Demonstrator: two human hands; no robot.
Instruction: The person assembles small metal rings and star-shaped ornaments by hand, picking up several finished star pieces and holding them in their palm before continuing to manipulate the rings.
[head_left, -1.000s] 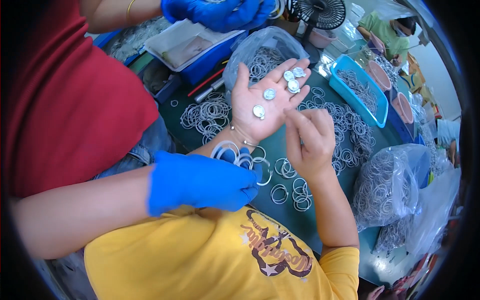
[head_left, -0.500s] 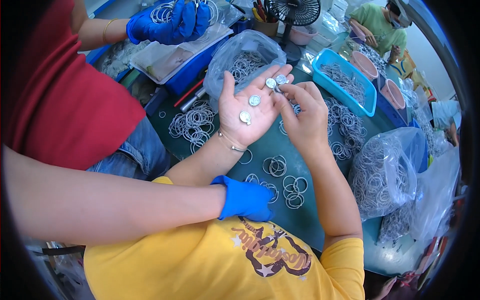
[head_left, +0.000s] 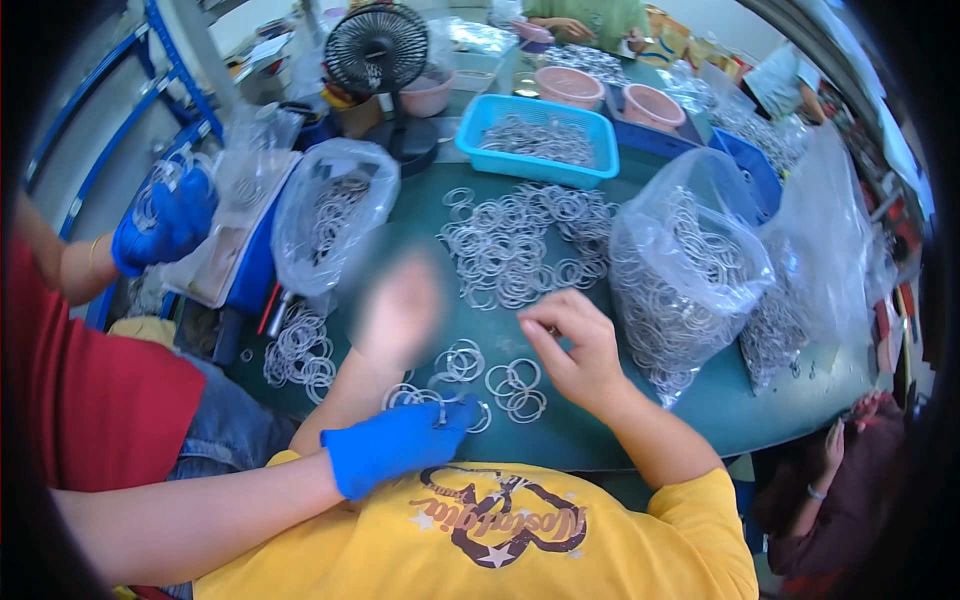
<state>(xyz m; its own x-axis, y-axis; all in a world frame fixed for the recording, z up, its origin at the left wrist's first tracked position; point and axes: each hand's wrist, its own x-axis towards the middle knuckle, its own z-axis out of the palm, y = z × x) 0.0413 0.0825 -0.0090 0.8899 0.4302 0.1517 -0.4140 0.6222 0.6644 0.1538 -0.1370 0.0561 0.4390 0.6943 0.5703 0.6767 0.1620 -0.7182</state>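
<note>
A moment ago the left hand [head_left: 400, 310] was held palm up with a few small silver discs on it, and the right hand [head_left: 575, 350] was picking at them. Now the left hand has dropped towards the table [head_left: 720, 410] and is a blur of motion. I cannot tell whether it is spread or closed, and the discs no longer show. The right hand has come down too. Its fingers are curled in against the thumb, just above the loose metal rings [head_left: 515, 385] at the near edge. The picking from the palm looks finished, I would say. A co-worker's blue-gloved hand [head_left: 400, 445] reaches across onto the rings beside them. The big ring heap [head_left: 510, 245] and the clear bag of rings [head_left: 690, 270] lie beyond.
</note>
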